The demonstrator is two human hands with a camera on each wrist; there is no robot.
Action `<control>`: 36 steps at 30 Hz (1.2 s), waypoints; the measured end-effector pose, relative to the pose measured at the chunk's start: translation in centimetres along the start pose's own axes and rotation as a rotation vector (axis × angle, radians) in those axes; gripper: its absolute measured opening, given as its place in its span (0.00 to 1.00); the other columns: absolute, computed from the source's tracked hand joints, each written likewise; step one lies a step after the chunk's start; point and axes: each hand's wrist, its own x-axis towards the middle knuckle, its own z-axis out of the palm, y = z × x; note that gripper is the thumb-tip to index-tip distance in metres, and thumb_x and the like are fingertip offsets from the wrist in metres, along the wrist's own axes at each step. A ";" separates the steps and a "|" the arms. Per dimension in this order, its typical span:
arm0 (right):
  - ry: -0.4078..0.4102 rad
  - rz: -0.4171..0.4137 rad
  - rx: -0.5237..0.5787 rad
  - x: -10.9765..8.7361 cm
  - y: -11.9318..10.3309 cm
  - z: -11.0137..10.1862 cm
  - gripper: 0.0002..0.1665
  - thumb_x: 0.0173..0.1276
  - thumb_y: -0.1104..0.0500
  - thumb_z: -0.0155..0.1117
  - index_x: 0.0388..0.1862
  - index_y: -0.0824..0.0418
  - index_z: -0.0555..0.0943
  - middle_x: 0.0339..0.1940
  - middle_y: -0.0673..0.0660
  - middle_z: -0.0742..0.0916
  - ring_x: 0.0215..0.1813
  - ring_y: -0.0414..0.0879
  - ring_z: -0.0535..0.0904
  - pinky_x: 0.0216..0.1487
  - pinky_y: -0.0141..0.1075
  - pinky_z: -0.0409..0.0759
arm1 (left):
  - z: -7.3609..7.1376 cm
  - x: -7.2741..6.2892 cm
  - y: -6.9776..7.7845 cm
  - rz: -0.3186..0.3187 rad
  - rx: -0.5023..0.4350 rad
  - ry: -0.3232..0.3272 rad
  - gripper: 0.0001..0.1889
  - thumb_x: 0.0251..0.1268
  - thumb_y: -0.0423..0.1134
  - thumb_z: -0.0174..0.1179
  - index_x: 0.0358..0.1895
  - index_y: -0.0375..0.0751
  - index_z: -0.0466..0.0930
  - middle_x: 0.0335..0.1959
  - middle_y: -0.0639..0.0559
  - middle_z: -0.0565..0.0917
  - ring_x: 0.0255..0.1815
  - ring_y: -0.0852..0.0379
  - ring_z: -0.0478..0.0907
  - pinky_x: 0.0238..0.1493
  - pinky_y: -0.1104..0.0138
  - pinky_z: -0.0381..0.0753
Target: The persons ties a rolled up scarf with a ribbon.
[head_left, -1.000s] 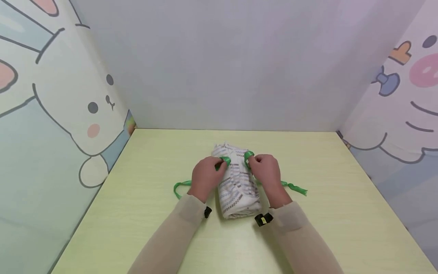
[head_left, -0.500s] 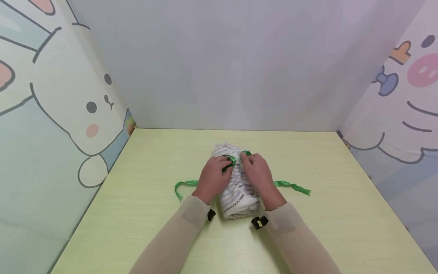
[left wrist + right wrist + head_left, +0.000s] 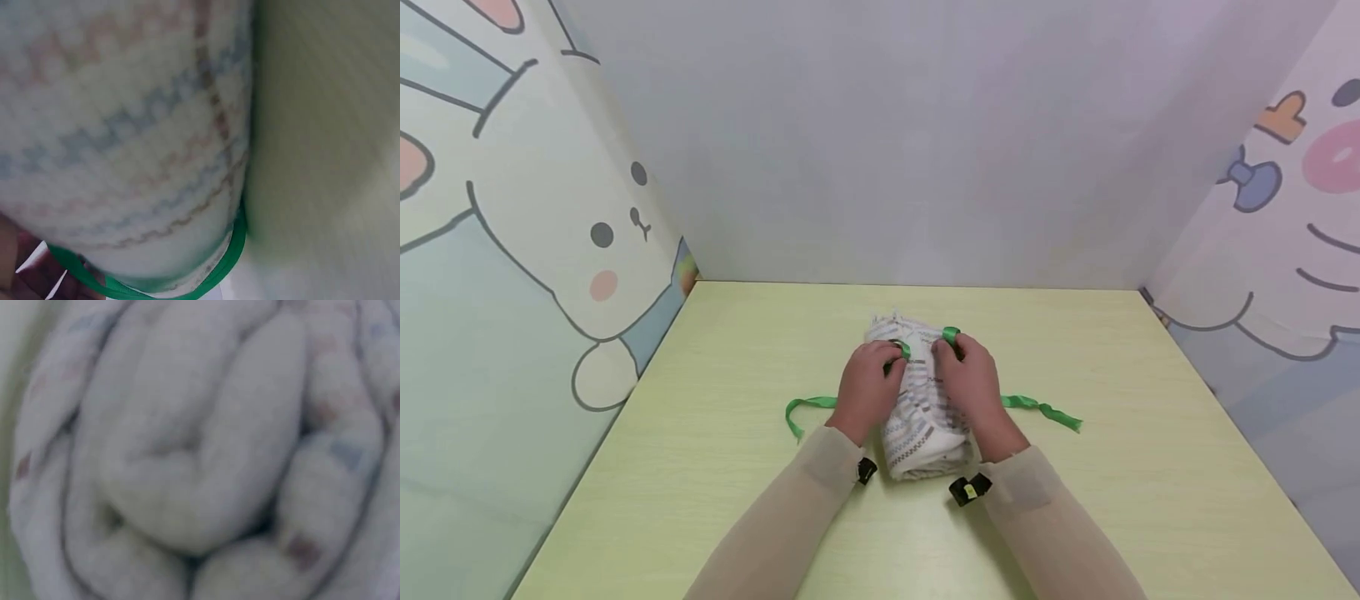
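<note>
A rolled white towel (image 3: 917,417) with rows of small coloured pattern lies lengthwise on the table, its near end facing me. Green ribbon (image 3: 951,335) runs around it; the left wrist view shows the ribbon (image 3: 234,253) curving round the far part of the roll. My left hand (image 3: 871,385) is over the towel's left side and pinches a piece of ribbon. On the right side, my right hand (image 3: 972,385) pinches another piece, a short loop standing above its fingers. The spiral folds of the towel's end (image 3: 200,462) fill the right wrist view.
One ribbon tail (image 3: 808,403) curls on the table left of the towel, and a crinkled tail (image 3: 1043,408) lies to the right. The pale yellow table (image 3: 737,350) meets a plain back wall and side panels with cartoon animals.
Both hands have come a little closer together over the towel, the ribbon still in their fingers. Both ribbon tails have shifted slightly right. The towel stays in place.
</note>
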 end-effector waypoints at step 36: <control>-0.023 0.221 0.945 -0.6 -2.3 -0.8 0.31 0.80 0.74 0.38 0.79 0.65 0.63 0.74 0.66 0.74 0.73 0.52 0.73 0.73 0.39 0.67 | -1.1 0.4 2.2 -0.382 -1.111 0.079 0.23 0.83 0.34 0.46 0.75 0.32 0.64 0.72 0.42 0.73 0.73 0.50 0.70 0.74 0.60 0.63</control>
